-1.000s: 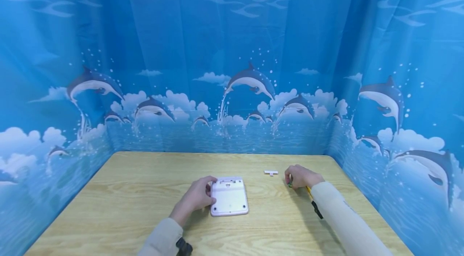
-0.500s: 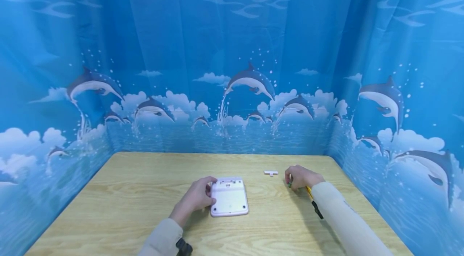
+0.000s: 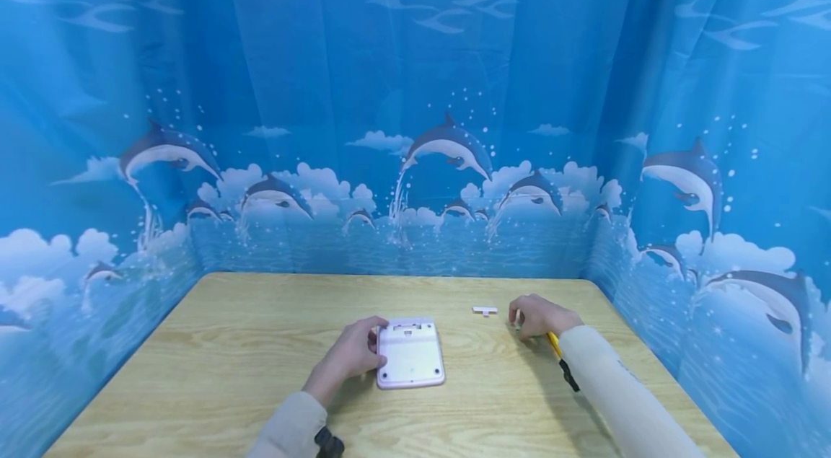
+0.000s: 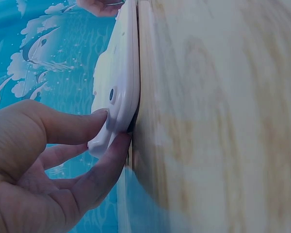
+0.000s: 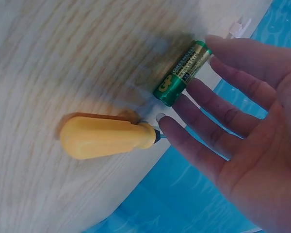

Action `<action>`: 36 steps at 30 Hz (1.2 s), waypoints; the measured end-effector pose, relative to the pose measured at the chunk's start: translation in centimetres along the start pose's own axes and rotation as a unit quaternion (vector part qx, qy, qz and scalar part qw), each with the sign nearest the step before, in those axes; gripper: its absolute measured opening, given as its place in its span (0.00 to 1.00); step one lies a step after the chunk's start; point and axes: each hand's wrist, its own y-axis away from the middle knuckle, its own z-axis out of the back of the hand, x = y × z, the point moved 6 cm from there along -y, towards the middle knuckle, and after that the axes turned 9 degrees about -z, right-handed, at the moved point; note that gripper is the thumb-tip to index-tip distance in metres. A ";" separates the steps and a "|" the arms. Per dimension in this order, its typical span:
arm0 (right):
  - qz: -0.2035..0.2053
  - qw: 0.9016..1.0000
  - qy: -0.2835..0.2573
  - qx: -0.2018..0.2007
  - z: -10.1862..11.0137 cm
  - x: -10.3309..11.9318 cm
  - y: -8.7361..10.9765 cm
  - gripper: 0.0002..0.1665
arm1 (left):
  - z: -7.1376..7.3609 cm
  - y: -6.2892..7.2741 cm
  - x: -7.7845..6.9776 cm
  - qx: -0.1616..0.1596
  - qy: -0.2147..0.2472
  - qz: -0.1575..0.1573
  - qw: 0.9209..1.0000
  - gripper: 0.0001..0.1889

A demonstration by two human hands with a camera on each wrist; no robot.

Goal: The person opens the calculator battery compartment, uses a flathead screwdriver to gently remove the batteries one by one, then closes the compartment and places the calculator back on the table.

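Device (image 3: 412, 357): white, lying flat on the wooden table (image 3: 221, 371); a recess (image 3: 407, 329) near its far edge is uncovered; dark round feet show at its near corners
Left hand (image 3: 350, 350): partly closed; thumb on the device's upward face, a finger against its lower edge; it pinches the left side
Battery (image 5: 182, 73): green and gold, marked GP; to the right of the device and well apart from it
Right hand (image 3: 539, 315): fingers loosely extended, tips at the battery's side and end; I cannot tell whether they grip it
Yellow-handled tool (image 5: 109, 138): just beside the battery; its shaft runs behind the little finger
T-shaped piece (image 3: 485, 310): pale, on the table between device and right hand
Curtain (image 3: 324, 83): blue, printed with dolphins; behind the table
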 end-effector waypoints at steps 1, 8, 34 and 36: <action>0.002 1.000 -0.001 -0.001 0.0 0.0 0.0 0.14 | 0.0 0.0 0.0 0.000 0.001 0.000 1.000 0.35; 0.017 1.000 0.000 -0.012 0.3 0.1 -0.3 0.16 | 0.0 0.0 0.1 -0.002 0.002 0.000 1.000 0.35; 0.059 0.997 -0.008 -0.042 0.9 1.9 -0.6 0.13 | 0.0 0.0 0.1 -0.003 0.007 0.006 1.000 0.36; 0.060 0.997 -0.011 -0.045 0.8 2.0 -0.7 0.12 | -0.1 0.0 0.1 -0.003 0.006 0.005 1.000 0.36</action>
